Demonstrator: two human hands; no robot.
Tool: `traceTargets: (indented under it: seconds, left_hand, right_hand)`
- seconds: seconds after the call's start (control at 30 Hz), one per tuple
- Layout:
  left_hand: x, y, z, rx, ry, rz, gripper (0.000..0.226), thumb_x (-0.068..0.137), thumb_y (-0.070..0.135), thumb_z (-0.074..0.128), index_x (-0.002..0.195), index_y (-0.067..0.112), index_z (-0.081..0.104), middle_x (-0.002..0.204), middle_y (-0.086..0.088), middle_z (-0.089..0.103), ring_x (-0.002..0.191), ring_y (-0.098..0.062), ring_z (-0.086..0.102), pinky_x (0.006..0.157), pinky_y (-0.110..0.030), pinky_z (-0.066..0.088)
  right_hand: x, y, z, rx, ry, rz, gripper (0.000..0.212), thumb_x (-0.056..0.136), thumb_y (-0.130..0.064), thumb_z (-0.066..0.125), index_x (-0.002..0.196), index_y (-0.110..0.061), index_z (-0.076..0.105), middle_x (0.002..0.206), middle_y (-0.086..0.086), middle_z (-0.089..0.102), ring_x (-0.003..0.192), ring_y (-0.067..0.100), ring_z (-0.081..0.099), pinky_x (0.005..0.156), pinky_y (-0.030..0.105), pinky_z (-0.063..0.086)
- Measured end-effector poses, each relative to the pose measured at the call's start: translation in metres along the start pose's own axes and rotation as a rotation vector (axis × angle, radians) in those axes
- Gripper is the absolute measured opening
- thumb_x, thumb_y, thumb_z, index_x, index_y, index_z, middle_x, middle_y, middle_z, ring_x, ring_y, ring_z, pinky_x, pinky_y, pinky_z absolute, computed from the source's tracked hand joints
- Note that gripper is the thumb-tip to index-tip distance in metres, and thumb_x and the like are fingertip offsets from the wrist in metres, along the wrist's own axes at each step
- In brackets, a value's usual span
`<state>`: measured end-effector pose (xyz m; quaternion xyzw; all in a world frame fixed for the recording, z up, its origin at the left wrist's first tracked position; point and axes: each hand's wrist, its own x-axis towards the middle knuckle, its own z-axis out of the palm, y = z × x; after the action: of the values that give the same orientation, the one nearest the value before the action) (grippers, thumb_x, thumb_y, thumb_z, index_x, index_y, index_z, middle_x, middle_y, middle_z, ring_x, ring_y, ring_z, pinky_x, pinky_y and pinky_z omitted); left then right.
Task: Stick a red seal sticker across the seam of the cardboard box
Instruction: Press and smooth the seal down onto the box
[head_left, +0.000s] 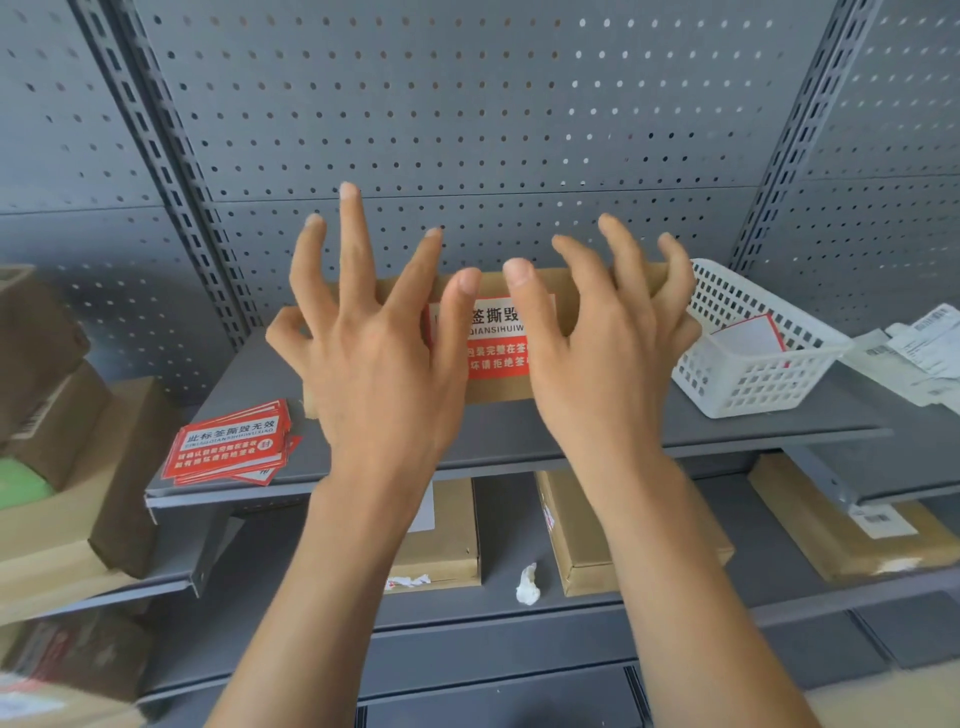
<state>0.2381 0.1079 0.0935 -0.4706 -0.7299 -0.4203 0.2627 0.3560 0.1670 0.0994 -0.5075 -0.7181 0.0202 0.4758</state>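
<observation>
A flat cardboard box lies on the grey shelf, largely covered by my hands. A red seal sticker with a white band of printed characters lies on top of the box, between my hands. My left hand is above the box's left part with fingers spread wide, thumb at the sticker's left edge. Over the right part my right hand is also spread, its thumb on the sticker's right side. Neither hand holds anything. The box seam is hidden.
A stack of red seal stickers lies at the shelf's front left. A white plastic basket holding a backing sheet stands to the right, with papers beyond. Cardboard boxes fill the lower shelf and left side. A pegboard wall is behind.
</observation>
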Motion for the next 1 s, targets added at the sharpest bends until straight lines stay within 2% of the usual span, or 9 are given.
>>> traceTargets:
  seconds: [0.13, 0.33, 0.43, 0.53, 0.6, 0.67, 0.73, 0.83, 1.0]
  left_hand:
    - [-0.001, -0.005, 0.007, -0.005, 0.032, 0.014, 0.033, 0.107, 0.043, 0.047, 0.124, 0.032, 0.072, 0.163, -0.005, 0.041, 0.151, -0.036, 0.033, 0.095, -0.049, 0.031]
    - [0.002, -0.008, 0.005, -0.052, 0.061, -0.018, 0.032, 0.108, 0.031, 0.044, 0.117, 0.025, 0.074, 0.160, -0.006, 0.045, 0.149, -0.035, 0.035, 0.097, -0.051, 0.030]
    - [0.003, -0.012, 0.004, -0.092, 0.060, -0.037, 0.035, 0.109, 0.029, 0.040, 0.119, 0.019, 0.072, 0.159, -0.007, 0.046, 0.149, -0.034, 0.035, 0.100, -0.050, 0.030]
    - [0.004, -0.009, 0.001, -0.111, 0.063, -0.056, 0.043, 0.110, 0.038, 0.033, 0.121, 0.022, 0.071, 0.159, -0.005, 0.047, 0.150, -0.033, 0.034, 0.101, -0.049, 0.028]
    - [0.004, -0.003, 0.000, -0.046, 0.037, -0.056, 0.061, 0.107, 0.058, 0.018, 0.121, 0.029, 0.071, 0.161, -0.003, 0.044, 0.152, -0.031, 0.031, 0.101, -0.049, 0.027]
    - [0.004, 0.001, 0.000, 0.013, 0.004, -0.032, 0.076, 0.101, 0.069, 0.008, 0.123, 0.032, 0.070, 0.163, -0.003, 0.040, 0.153, -0.030, 0.028, 0.101, -0.050, 0.028]
    - [0.003, 0.000, 0.002, 0.058, -0.002, 0.003, 0.070, 0.102, 0.068, 0.016, 0.123, 0.029, 0.071, 0.164, -0.004, 0.039, 0.152, -0.032, 0.030, 0.098, -0.051, 0.030]
    - [0.003, -0.005, 0.007, 0.103, 0.002, 0.021, 0.052, 0.107, 0.054, 0.028, 0.119, 0.028, 0.071, 0.163, -0.005, 0.040, 0.151, -0.033, 0.033, 0.094, -0.050, 0.030]
    - [0.003, -0.012, 0.008, 0.060, 0.027, 0.046, 0.039, 0.111, 0.036, 0.033, 0.109, 0.022, 0.070, 0.161, -0.003, 0.044, 0.150, -0.034, 0.035, 0.095, -0.053, 0.031]
  right_hand:
    - [0.000, 0.006, 0.006, 0.032, 0.047, -0.005, 0.049, 0.098, -0.063, 0.042, 0.123, -0.031, 0.070, 0.153, -0.004, 0.049, 0.148, 0.035, 0.027, 0.101, 0.052, 0.027]
    - [0.001, 0.011, 0.004, 0.094, 0.083, -0.054, 0.039, 0.106, -0.039, 0.038, 0.118, -0.026, 0.073, 0.145, -0.004, 0.058, 0.141, 0.036, 0.037, 0.094, 0.046, 0.027]
    - [0.003, 0.016, 0.001, 0.138, 0.104, -0.064, 0.038, 0.107, -0.032, 0.038, 0.118, -0.020, 0.072, 0.145, -0.001, 0.060, 0.139, 0.035, 0.040, 0.099, 0.051, 0.032]
    - [0.001, 0.007, 0.001, 0.126, 0.106, -0.032, 0.048, 0.105, -0.044, 0.032, 0.124, -0.022, 0.070, 0.149, -0.002, 0.056, 0.144, 0.033, 0.036, 0.104, 0.053, 0.030]
    - [-0.002, 0.002, 0.002, 0.046, 0.077, -0.035, 0.055, 0.100, -0.059, 0.034, 0.128, -0.026, 0.068, 0.154, -0.004, 0.050, 0.147, 0.033, 0.031, 0.105, 0.052, 0.028]
    - [-0.002, 0.003, 0.002, 0.000, 0.041, -0.045, 0.061, 0.094, -0.067, 0.037, 0.130, -0.027, 0.066, 0.157, -0.004, 0.045, 0.147, 0.033, 0.030, 0.103, 0.054, 0.028]
    - [-0.001, 0.005, 0.002, -0.022, 0.037, -0.048, 0.064, 0.092, -0.071, 0.038, 0.129, -0.027, 0.066, 0.158, -0.003, 0.044, 0.146, 0.034, 0.030, 0.102, 0.055, 0.029]
    - [0.000, 0.006, 0.005, -0.043, 0.042, -0.050, 0.061, 0.095, -0.069, 0.039, 0.129, -0.026, 0.066, 0.158, -0.002, 0.044, 0.146, 0.036, 0.030, 0.101, 0.054, 0.029]
    - [0.001, 0.012, 0.007, -0.016, 0.084, -0.100, 0.040, 0.106, -0.041, 0.036, 0.121, -0.022, 0.068, 0.150, 0.001, 0.054, 0.140, 0.040, 0.038, 0.093, 0.053, 0.032]
